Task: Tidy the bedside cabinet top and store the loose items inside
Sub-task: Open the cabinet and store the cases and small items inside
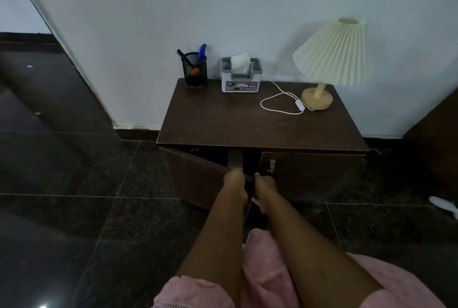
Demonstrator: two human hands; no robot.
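Your left hand (pixel 235 182) and right hand (pixel 264 190) each curled round the free edge of the cabinet's (pixel 247 124) left door (pixel 198 178), which stood ajar. The pen cup (pixel 195 71), tissue box (pixel 241 79) and lamp (pixel 329 59) sat along the cabinet's back.

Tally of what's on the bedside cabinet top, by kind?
Mesh pen cup: 1
Pens standing in it: 2
Tissue box: 1
Table lamp, corded: 1
Total: 5 (orange item inside the cup unclear, not counted)
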